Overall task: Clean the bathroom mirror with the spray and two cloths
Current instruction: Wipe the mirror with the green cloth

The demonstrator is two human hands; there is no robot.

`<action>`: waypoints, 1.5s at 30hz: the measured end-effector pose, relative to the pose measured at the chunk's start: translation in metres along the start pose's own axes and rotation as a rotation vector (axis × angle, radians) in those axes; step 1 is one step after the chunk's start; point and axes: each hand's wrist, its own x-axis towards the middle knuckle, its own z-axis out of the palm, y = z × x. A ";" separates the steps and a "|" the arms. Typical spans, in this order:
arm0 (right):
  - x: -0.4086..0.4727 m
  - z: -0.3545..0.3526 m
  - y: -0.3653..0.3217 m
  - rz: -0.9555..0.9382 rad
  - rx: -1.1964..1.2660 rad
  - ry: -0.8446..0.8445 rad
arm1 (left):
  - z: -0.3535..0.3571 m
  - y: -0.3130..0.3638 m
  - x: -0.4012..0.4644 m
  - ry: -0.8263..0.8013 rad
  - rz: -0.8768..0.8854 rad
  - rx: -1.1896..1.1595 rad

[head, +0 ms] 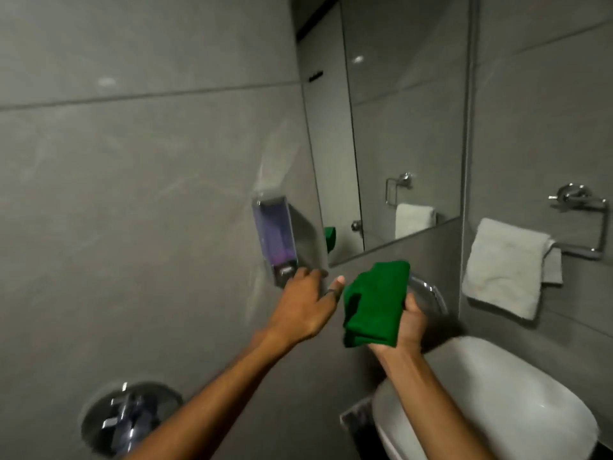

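The bathroom mirror (408,127) hangs on the grey tiled wall, upper centre to right. Just below its bottom edge, my right hand (409,323) grips a folded green cloth (374,303) held upright. My left hand (306,305) is beside the cloth on its left, fingers spread and empty, close to the foot of a wall soap dispenser (275,237). The mirror's lower left corner reflects a bit of the green cloth. No spray bottle or second cloth shows in this view.
A white basin (497,403) sits at the lower right with a chrome tap (431,293) behind the cloth. A white towel (507,267) hangs from a chrome ring (587,224) on the right wall. A chrome wall valve (129,416) is at lower left.
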 end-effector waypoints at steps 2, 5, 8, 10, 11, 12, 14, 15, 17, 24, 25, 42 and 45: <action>0.022 0.026 -0.024 -0.091 -0.024 -0.049 | -0.032 0.016 0.040 0.099 0.187 0.088; 0.055 0.072 -0.049 -0.277 -0.134 -0.111 | -0.079 0.030 0.106 0.283 0.344 0.258; 0.084 0.102 -0.037 -0.398 -0.326 -0.272 | -0.123 0.028 0.168 0.416 0.370 0.568; 0.109 0.102 -0.002 -0.525 -0.685 -0.440 | -0.144 0.012 0.197 0.444 0.320 0.740; 0.122 0.097 0.018 -0.635 -0.957 -0.507 | -0.150 0.003 0.207 0.459 0.308 0.805; 0.137 0.089 0.034 -0.805 -1.258 -0.520 | -0.152 -0.006 0.213 0.478 0.309 0.863; 0.166 0.072 0.050 -1.135 -1.676 -0.447 | -0.150 -0.020 0.218 0.538 0.344 0.964; 0.178 0.066 0.050 -1.221 -1.732 -0.429 | -0.147 -0.025 0.222 0.581 0.363 0.991; 0.201 0.059 0.043 -1.340 -1.733 -0.440 | -0.141 -0.031 0.229 0.650 0.379 1.011; 0.276 0.032 -0.053 -1.410 -1.630 -0.320 | -0.132 -0.029 0.238 0.735 0.367 1.015; 0.289 0.027 -0.074 -1.420 -1.616 -0.289 | -0.130 -0.026 0.240 0.747 0.363 1.012; 0.329 0.046 -0.151 -1.254 -1.438 0.048 | -0.128 -0.024 0.241 0.821 0.364 1.031; 0.281 0.077 -0.081 -1.380 -1.518 -0.083 | -0.130 -0.022 0.239 0.814 0.361 1.025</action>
